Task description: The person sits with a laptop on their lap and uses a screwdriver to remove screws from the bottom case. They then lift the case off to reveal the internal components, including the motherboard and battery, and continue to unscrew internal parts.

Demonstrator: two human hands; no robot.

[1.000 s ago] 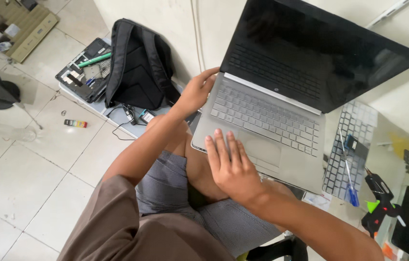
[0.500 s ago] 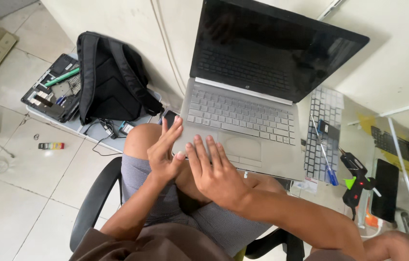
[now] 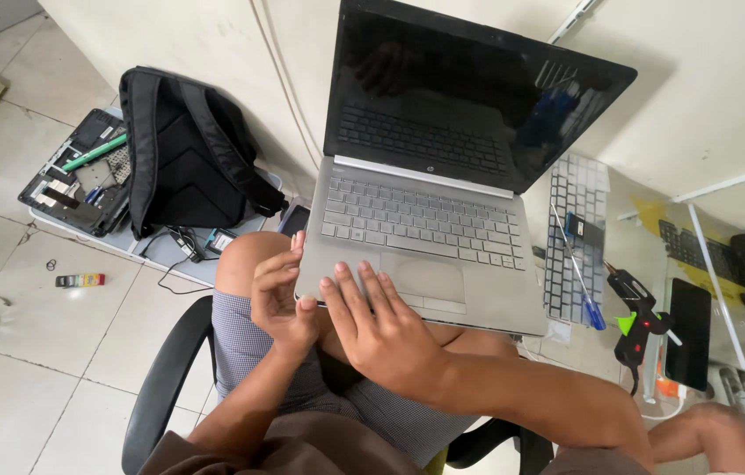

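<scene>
floor, far left: small coloured bar (image 3: pixel 80 281) on the pale tiles, lower left of frame.
opened laptop base (image 3: pixel 73 176): upper left, flat on a grey sheet, green stick lying across it.
backpack (image 3: pixel 181 149): black, upright against the wall, just right of the opened base; cables at its foot.
chair (image 3: pixel 164 378): black armrest, lower left of centre; person seated, shorts and bare knee in view.
left hand (image 3: pixel 283 295): centre frame, at the laptop's near left corner; fingers curled, grip cupped round the corner edge, thumb side touching the underside. no pinch visible.
right hand (image 3: pixel 381 327): just right of the left hand, fingers spread flat, tips resting on the palm rest beside the touchpad.
laptop (image 3: pixel 425 220): silver, centre frame, resting on the person's lap, lid open and screen dark, tilted back towards the wall.
table (image 3: pixel 645 220): glass, right of frame.
loose keyboard (image 3: pixel 573 237): on the table, just right of the laptop, lying lengthwise.
screwdriver (image 3: pixel 577 274): blue handle, lying across the loose keyboard.
glue gun (image 3: pixel 638 321): black, green and red parts, right of the screwdriver.
phone (image 3: pixel 687 332): dark slab, far right, flat on the table.
</scene>
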